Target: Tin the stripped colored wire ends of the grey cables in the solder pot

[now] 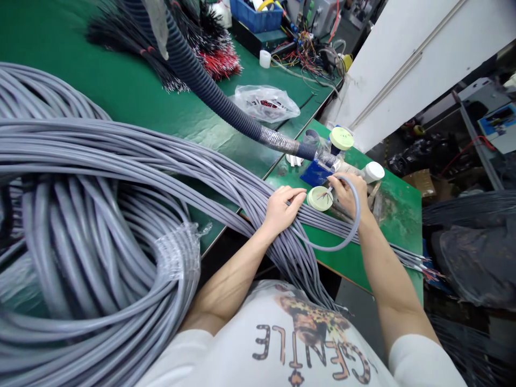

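My left hand [282,209] closes over a bundle of grey sheathed cables [258,201] that runs across the green workbench [387,231]. My right hand [346,196] grips a single grey cable [355,226], which loops down and back below it. Thin coloured wires stick out of the cable's end, just over a pale green tape roll [320,198] lying between my hands. A big coil of the same grey cable [92,242] fills the left side, partly wrapped in clear film.
A black corrugated conduit [209,88] with silvery tape crosses to a blue block [316,173] near a second tape roll [341,138] and a white cap [373,172]. Behind lie black-and-red wire bunches [217,62], a plastic bag [266,103] and a blue crate [256,16]. A white panel [403,70] stands right.
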### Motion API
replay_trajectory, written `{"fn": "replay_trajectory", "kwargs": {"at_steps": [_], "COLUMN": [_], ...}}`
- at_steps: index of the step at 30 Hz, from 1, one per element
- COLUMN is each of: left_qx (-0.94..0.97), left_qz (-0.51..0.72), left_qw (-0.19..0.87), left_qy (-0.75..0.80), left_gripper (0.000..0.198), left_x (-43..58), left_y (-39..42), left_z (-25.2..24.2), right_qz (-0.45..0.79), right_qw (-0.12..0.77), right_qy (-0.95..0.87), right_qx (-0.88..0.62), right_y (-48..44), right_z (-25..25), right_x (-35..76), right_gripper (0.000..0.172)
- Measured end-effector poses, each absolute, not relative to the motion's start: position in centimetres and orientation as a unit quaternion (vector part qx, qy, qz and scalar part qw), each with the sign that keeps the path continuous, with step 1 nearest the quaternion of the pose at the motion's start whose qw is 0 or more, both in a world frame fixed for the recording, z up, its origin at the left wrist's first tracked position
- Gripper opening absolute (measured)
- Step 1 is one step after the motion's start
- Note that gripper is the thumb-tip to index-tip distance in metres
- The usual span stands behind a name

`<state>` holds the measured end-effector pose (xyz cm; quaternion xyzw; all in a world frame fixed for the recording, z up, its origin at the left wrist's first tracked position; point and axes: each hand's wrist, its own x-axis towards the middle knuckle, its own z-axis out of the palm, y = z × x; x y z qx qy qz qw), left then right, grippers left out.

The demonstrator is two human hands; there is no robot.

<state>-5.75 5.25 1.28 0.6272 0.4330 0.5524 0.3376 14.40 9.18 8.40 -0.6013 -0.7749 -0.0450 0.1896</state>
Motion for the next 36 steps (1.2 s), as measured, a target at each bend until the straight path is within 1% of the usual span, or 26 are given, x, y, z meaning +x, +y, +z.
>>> {"fn": "replay_trajectory", "kwargs": {"at_steps": [8, 11, 16, 20, 23, 27, 31, 36], "left_qx": [0.631, 0.633, 0.628, 0.627, 0.626, 0.622, 0.62, 0.623], "left_qz": [0.55, 0.549, 0.551, 0.553, 0.555, 0.553, 0.545, 0.54], "left_qw": [0.337, 0.336, 0.338, 0.34, 0.34, 0.342, 0.338, 0.329], "left_qy": [0.43, 0.43, 0.433, 0.43, 0.43, 0.436, 0.452, 0.46], "left_gripper": [0.024, 0.024, 0.025, 0.024, 0.023, 0.022, 0.022, 0.021], "left_x": [-5.8, -5.8, -5.8, -5.8, -5.9, -5.9, -6.0, -6.0], "left_y": [5.2, 5.2, 5.3, 5.3, 5.3, 5.2, 5.2, 5.2], "left_z": [1.4, 1.4, 1.3, 1.2, 1.1, 1.1, 1.1, 0.9], "right_qz": [-0.058, -0.062, -0.081, -0.104, -0.119, -0.109, -0.097, -0.07], "right_qw": [0.14, 0.149, 0.194, 0.219, 0.222, 0.227, 0.228, 0.234], "right_qy": [-0.781, -0.786, -0.782, -0.747, -0.711, -0.665, -0.618, -0.603], "right_qx": [-0.606, -0.597, -0.587, -0.619, -0.657, -0.703, -0.746, -0.759], "right_y": [9.3, 9.1, 7.8, 6.7, 6.3, 6.6, 7.3, 7.8], "right_z": [8.4, 8.7, 10.7, 12.0, 11.7, 10.5, 9.7, 9.1], "right_x": [13.8, 13.8, 14.8, 17.8, 20.8, 23.9, 25.3, 26.1], "right_gripper": [0.03, 0.03, 0.031, 0.032, 0.033, 0.037, 0.039, 0.04]}}
